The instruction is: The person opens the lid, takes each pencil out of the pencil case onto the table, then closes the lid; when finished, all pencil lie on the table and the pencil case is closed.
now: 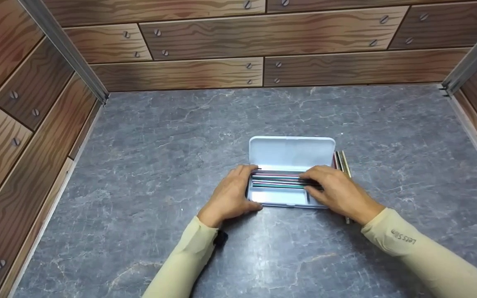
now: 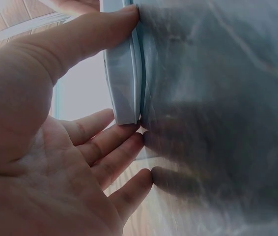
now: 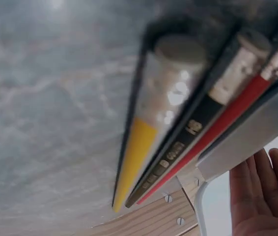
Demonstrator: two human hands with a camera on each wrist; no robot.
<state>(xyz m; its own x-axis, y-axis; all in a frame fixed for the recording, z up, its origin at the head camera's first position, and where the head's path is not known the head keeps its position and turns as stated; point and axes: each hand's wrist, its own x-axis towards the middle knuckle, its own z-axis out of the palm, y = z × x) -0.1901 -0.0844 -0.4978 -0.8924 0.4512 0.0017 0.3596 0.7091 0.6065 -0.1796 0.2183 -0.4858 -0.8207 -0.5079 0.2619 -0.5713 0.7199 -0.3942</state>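
A pale blue pencil case (image 1: 290,151) lies with its lid raised at the back. Several pencils (image 1: 278,180) lie lengthwise in its rear compartment, and a bare front compartment (image 1: 278,196) is visible. My left hand (image 1: 230,194) grips the case's left end, thumb at the front corner and fingers at the back; the left wrist view shows the thumb (image 2: 87,42) on the case's edge. My right hand (image 1: 338,190) curls over the pencils' right ends, thumb and fingertips on either side of them. How many it pinches is hidden under the hand.
Right of the case lie three more pencils (image 1: 342,161): in the right wrist view, a yellow one (image 3: 136,147), a black one (image 3: 183,137) and a red one (image 3: 227,118). The grey marbled tabletop (image 1: 172,145) is bounded by wood-patterned walls (image 1: 263,37).
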